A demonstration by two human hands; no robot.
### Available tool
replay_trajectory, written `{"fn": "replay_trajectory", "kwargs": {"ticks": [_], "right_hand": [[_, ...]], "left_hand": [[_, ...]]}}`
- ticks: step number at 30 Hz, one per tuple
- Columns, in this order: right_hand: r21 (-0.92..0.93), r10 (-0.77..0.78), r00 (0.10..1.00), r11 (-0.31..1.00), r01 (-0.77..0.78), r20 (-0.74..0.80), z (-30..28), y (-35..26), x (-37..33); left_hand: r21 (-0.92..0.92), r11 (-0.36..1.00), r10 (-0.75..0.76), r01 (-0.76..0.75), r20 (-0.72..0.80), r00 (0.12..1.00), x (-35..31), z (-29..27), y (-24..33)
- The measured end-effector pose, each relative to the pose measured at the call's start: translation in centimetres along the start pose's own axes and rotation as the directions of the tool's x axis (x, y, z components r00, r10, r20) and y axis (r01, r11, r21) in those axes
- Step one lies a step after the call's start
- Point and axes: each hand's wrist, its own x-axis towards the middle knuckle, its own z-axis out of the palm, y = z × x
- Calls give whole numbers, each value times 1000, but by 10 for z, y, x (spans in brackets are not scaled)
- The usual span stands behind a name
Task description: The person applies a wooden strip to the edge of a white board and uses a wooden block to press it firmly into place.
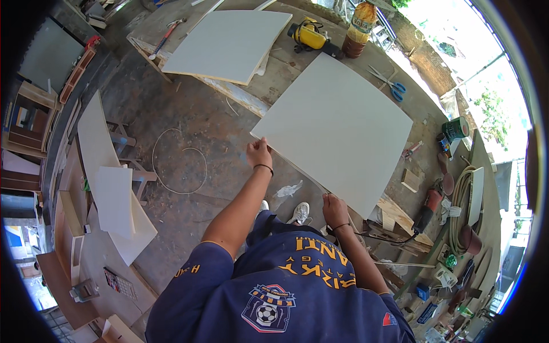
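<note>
Pinching wht panel [340, 123] at near edge, L hand [259, 153] & R hand [335, 210] w/ fingers curled tight.

1st panel [343, 120] on workbench [287, 64], ahead; left hand [259, 154] and right hand [335, 211] at its near edge. 2nd panel [234, 43] left and beyond, same workbench; hammer [166, 39] left of that. Power tool [311, 37] behind 1st panel, bottle [360, 28] just right. Scissors [396, 90] right of 1st panel; grinder [432, 201] nearer, also right. Looped strip [182, 192] on floor [217, 114], left of left hand.
</note>
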Motion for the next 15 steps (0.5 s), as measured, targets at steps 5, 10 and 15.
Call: {"fn": "replay_trajectory", "kwargs": {"ticks": [5, 10, 15], "right_hand": [[39, 36, 999, 999, -35, -15, -4, 4, -1], [32, 34, 999, 999, -34, -4, -2, 3, -1], [43, 44, 999, 998, -44, 3, -1, 5, -2]], "left_hand": [[-128, 982, -114, 140, 196, 974, -76, 18, 12], [-135, 942, -271, 306, 231, 935, -91, 13, 26], [-74, 945, -293, 319, 250, 923, -84, 11, 24]]}}
